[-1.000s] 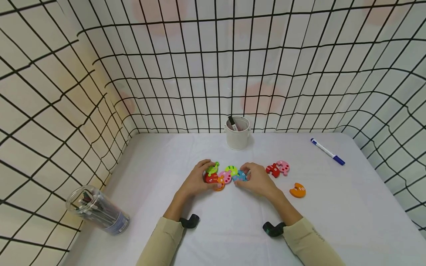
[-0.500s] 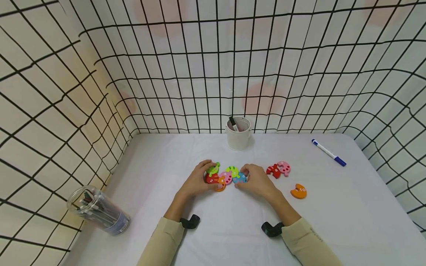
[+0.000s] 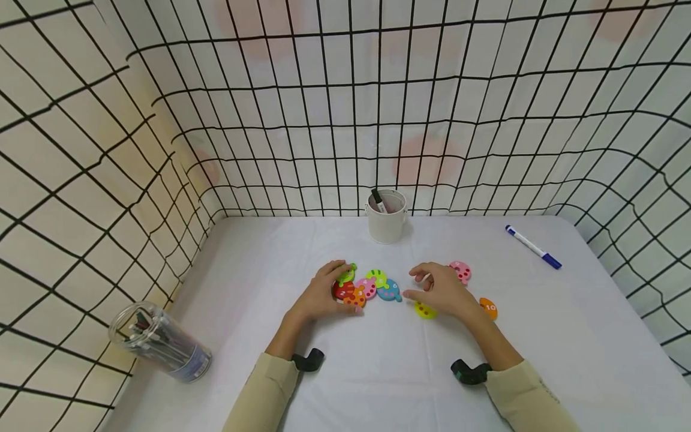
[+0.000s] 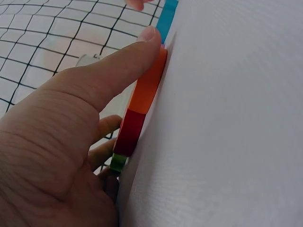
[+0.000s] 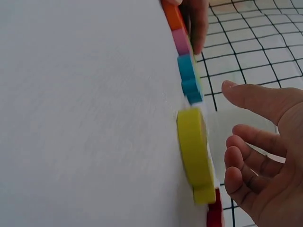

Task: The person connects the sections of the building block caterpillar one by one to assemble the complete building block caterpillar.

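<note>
A row of colourful numbered wooden puzzle pieces lies joined on the white table: green head, red 2 (image 3: 342, 290), orange 3 (image 3: 354, 296), pink 4 (image 3: 367, 288), light green 5 (image 3: 376, 277) and blue 6 (image 3: 389, 290). My left hand (image 3: 322, 293) holds the row's left end, thumb at the orange piece (image 4: 149, 85) and fingers around the green one (image 4: 118, 163). Just right of the blue piece, my right hand (image 3: 442, 289) hovers with loosely bent fingers and nothing between them. Below it lies a yellow piece (image 3: 425, 310), partly covered by the hand in the head view.
A pink piece (image 3: 460, 272) and an orange 10 (image 3: 488, 308) lie right of my right hand. A red piece (image 5: 214, 210) shows in the right wrist view. Farther out are a blue-capped marker (image 3: 533, 246), a white bucket (image 3: 386, 217), a jar of pens (image 3: 160, 342) and black wire mesh.
My right hand has let go of the blue piece and moved right. The yellow piece now shows under it, and the red piece is hidden in the head view. The left hand stays put.
</note>
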`<state>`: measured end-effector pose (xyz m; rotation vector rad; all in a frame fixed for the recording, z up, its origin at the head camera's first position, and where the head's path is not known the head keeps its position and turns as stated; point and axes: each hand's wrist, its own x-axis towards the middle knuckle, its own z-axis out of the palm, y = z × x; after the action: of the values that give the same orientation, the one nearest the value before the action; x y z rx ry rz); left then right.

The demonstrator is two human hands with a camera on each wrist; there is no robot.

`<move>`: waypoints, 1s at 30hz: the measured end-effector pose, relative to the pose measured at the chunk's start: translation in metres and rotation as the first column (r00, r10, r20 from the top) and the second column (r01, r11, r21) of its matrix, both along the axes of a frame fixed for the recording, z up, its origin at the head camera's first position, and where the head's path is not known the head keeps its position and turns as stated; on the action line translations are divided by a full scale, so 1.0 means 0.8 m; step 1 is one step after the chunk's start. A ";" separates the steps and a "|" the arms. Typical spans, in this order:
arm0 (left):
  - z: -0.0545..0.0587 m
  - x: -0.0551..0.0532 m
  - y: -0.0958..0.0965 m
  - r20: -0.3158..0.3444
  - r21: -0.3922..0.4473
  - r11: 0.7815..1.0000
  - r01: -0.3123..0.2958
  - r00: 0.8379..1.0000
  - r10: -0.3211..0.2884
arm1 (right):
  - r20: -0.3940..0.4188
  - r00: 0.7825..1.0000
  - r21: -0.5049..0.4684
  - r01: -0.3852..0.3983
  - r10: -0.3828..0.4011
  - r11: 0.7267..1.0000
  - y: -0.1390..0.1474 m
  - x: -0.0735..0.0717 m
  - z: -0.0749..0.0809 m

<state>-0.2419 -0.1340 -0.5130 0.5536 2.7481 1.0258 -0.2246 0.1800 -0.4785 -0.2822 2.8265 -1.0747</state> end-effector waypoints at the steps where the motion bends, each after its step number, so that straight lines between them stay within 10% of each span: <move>1: 0.000 0.000 0.000 -0.001 -0.004 1.000 -0.003 1.000 0.003 | -0.007 1.000 0.005 -0.001 0.001 1.000 0.005 0.002 0.000; 30: 0.000 0.001 0.003 -0.003 0.013 0.999 -0.037 0.999 0.037 | -0.057 0.998 0.045 0.007 -0.005 0.999 0.040 0.038 -0.018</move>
<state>-0.2412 -0.1314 -0.5132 0.5088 2.7660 1.0520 -0.1943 0.2121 -0.4929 -0.3049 2.8989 -1.0189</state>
